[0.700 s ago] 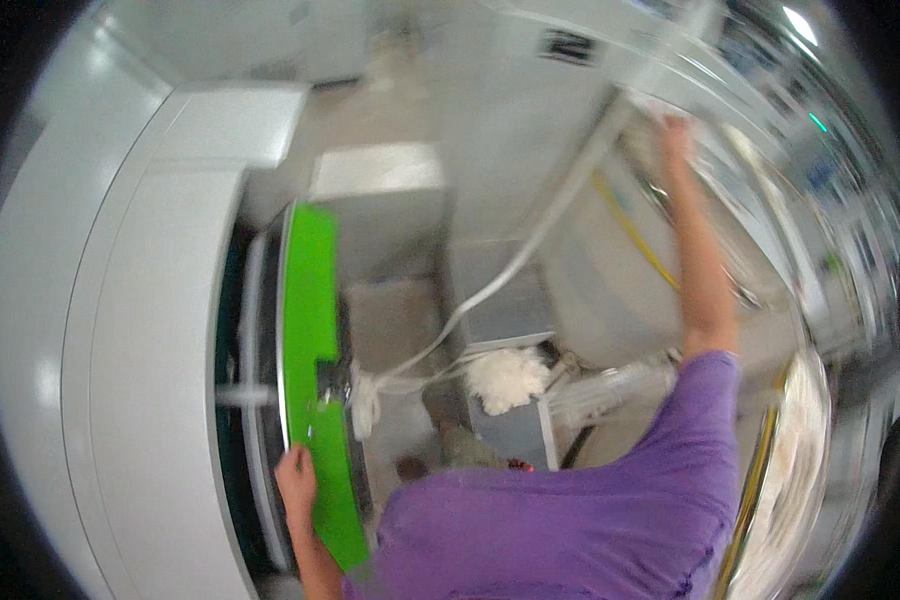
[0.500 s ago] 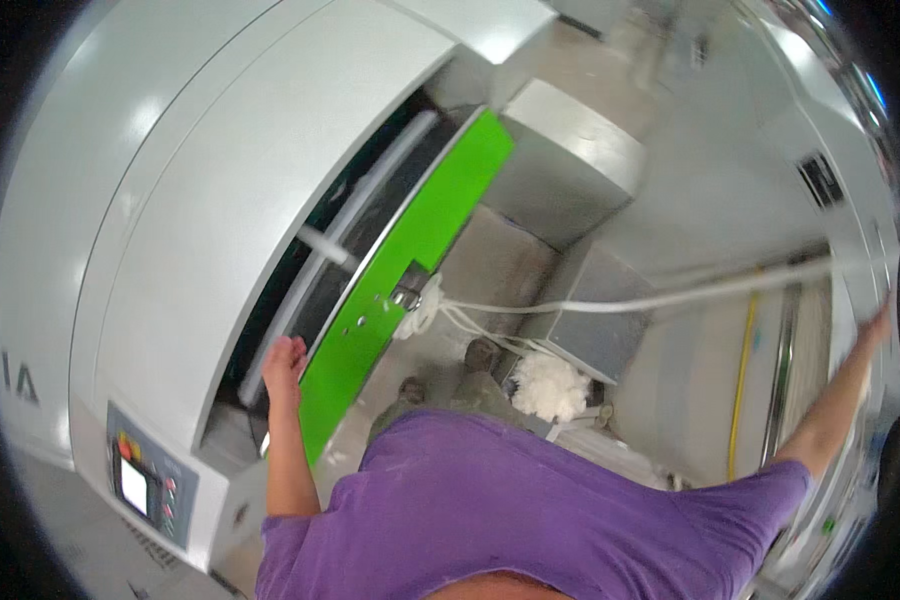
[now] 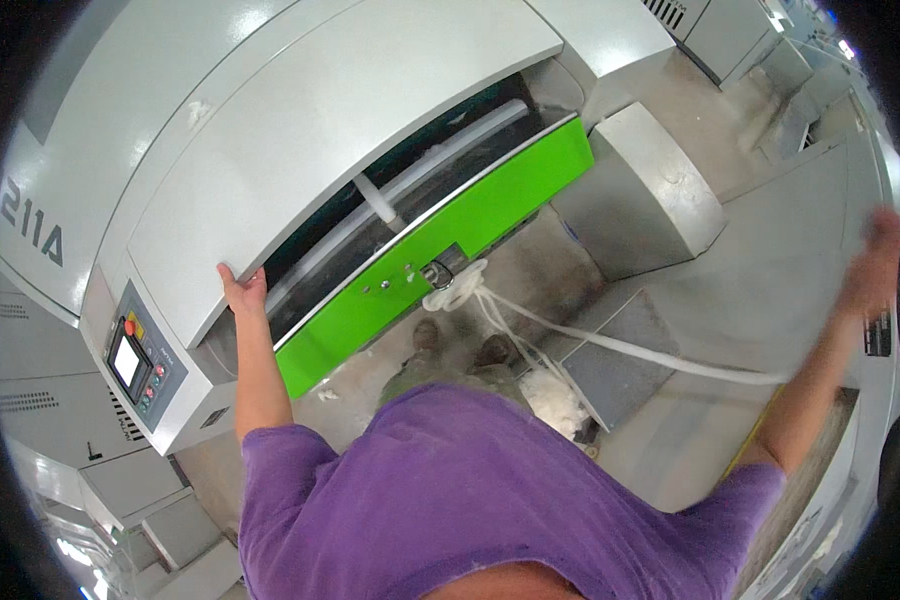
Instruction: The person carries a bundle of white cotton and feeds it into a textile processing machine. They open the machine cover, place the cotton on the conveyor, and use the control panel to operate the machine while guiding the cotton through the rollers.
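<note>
**Hood lip gripped at left; white rope slung toward right arm**

Head view: lip of the white hood (image 3: pixel 360 120) is gripped by the left hand (image 3: pixel 245 290), fingers at its lower edge; the right hand (image 3: pixel 878 265) is held far out, blurred; whether its fingers are closed on anything cannot be told; the white rope (image 3: pixel 660 357) is strung from the metal fitting (image 3: pixel 436 272) on the green panel (image 3: pixel 530 190) to near the right forearm, above a fluff heap (image 3: pixel 555 402).

Risks, as judged: the left fingers could be pinched if the hood were dropped toward the panel; the rope could be torn or snagged if caught by the outstretched arm; a shoe (image 3: pixel 492 350) could be tangled if the slack sagged.

Writing: large dark characters are borne by the white casing (image 3: pixel 45 235); small labels on the control panel (image 3: pixel 175 375), near a red button (image 3: pixel 130 327) and lit screen (image 3: pixel 126 362), cannot be made out.
</note>
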Action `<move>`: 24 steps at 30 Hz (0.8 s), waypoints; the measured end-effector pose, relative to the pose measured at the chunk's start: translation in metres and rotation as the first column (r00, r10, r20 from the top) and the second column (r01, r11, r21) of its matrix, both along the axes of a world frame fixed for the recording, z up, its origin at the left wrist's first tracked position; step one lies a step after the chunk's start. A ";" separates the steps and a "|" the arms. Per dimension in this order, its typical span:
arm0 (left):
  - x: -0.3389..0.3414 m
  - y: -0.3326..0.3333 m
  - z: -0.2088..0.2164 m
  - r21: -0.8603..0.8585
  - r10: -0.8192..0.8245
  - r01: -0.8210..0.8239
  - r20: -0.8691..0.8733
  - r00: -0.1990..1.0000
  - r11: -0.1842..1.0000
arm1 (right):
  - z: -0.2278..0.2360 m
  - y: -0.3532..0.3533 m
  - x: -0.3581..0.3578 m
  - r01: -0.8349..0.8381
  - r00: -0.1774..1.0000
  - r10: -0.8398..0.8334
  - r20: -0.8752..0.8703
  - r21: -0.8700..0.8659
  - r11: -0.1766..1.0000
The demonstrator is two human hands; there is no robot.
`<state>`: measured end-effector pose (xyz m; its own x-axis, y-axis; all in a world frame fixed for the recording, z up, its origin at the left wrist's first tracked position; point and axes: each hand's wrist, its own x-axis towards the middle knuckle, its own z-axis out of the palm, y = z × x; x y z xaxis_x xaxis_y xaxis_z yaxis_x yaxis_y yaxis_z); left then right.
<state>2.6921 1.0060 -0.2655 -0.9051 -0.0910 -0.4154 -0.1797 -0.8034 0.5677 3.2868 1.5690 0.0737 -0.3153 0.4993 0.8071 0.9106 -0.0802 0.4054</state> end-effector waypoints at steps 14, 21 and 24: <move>0.016 -0.020 0.118 0.078 -0.056 0.039 0.227 0.972 0.996 | -0.430 -0.285 -0.187 -0.394 0.776 0.088 -0.625 -0.588 -0.706; 0.048 -0.030 0.208 0.159 -0.155 0.168 -0.087 0.984 0.973 | -0.331 -0.301 -0.155 -0.569 0.776 -0.259 -0.575 -0.461 -0.681; 0.049 -0.031 0.198 0.107 -0.158 0.181 -0.194 0.968 0.978 | -0.309 -0.310 -0.164 -0.695 0.676 -0.347 -0.651 -0.405 -0.594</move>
<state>2.7414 0.9750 -0.0674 -0.9646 0.1114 -0.2390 -0.2210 -0.8358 0.5025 3.1232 1.2591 -0.2348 -0.7584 0.3989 -0.5155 0.5713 0.0261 -0.8203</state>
